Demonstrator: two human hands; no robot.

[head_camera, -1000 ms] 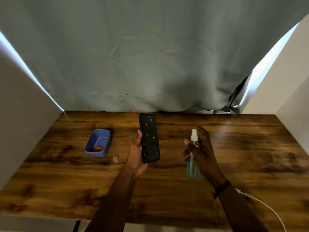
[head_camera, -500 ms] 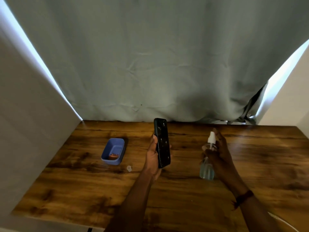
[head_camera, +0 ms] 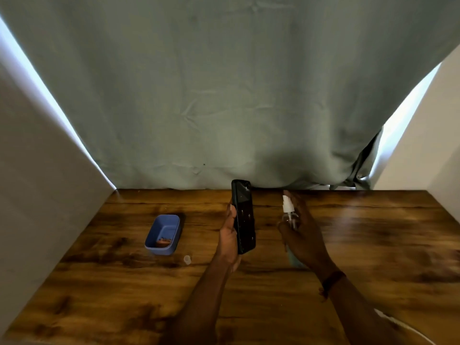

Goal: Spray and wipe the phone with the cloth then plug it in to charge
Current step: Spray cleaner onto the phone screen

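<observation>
My left hand (head_camera: pixel 229 239) holds a black phone (head_camera: pixel 244 216) upright above the middle of the wooden table (head_camera: pixel 373 245), its wet, droplet-speckled screen turned toward the right. My right hand (head_camera: pixel 305 236) grips a small clear spray bottle (head_camera: pixel 288 215) with a white nozzle, a short way to the right of the phone, with a finger on top of the nozzle. A white charging cable (head_camera: pixel 410 328) lies at the near right edge of the table. No cloth is visible.
A small blue plastic tub (head_camera: pixel 163 234) with something reddish inside stands left of the phone. A tiny clear cap (head_camera: pixel 187 259) lies in front of it. A grey-green curtain (head_camera: pixel 224 95) hangs behind the table, with white panels on both sides.
The view has tilted upward. The phone has stayed edge-on toward the bottle, and my right hand has brought the spray bottle a little closer to the phone.
</observation>
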